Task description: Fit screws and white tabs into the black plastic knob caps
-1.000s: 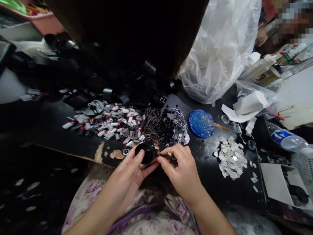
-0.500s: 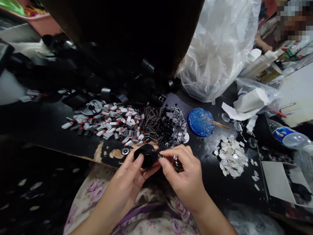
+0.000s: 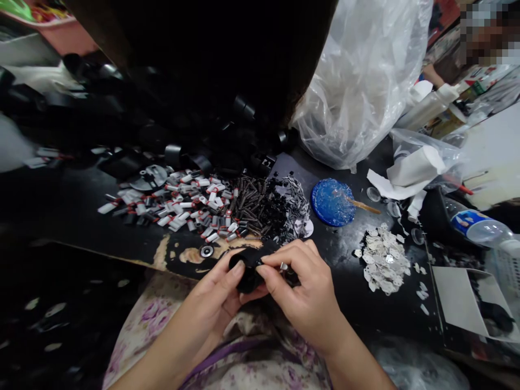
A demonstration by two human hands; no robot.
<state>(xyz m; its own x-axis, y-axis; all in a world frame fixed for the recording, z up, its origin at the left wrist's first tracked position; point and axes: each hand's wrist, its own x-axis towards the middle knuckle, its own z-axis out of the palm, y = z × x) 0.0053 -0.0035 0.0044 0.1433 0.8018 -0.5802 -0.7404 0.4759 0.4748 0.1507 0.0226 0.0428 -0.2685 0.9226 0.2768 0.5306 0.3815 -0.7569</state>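
Note:
My left hand (image 3: 221,287) is closed round a black cylindrical housing (image 3: 242,269), its thumb at the open rim. Close against the housing's right side, the thumb and forefinger of my right hand (image 3: 303,281) are pinched together; whatever small part is between the tips is too hidden to name. A shiny metal piece (image 3: 284,266) shows beneath the curled fingers of that hand. Just beyond both hands lie a heap of springs (image 3: 249,203), small grey and black parts (image 3: 294,197), and white and grey plastic pieces with red rings (image 3: 190,203).
A blue lid of clear grease (image 3: 332,203) with a wooden stick stands right of the heaps. White flat plates (image 3: 385,260) are piled at right, near an open white box (image 3: 459,298). A clear plastic bag (image 3: 361,81) and a large dark box (image 3: 203,49) stand behind.
The black housing has turned a little, and its open end shows less widely. My right fingertips have come slightly left, closer to it. The view has shifted slightly.

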